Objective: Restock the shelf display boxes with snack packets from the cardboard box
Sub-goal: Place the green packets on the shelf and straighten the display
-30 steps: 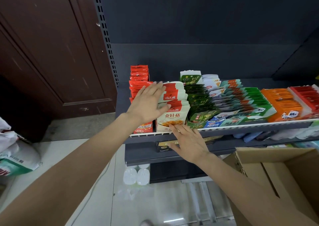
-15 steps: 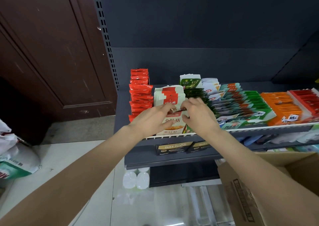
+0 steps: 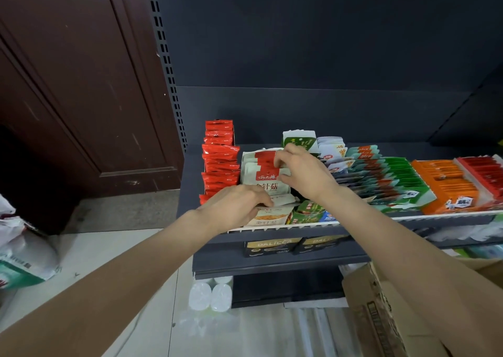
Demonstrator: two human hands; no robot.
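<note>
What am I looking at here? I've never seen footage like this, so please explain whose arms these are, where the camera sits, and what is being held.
No machine here: a person wears a wide-angle camera on the head, looking forward and down, so the two bare arms are the wearer's own. There is one view only. The left hand grips the front edge of a display box at the shelf rim. The right hand pinches the white-and-red snack packets standing in that box. Beside them stand red packets on the left, and green packets and orange packets on the right. A cardboard box sits at lower right, by the right arm.
</note>
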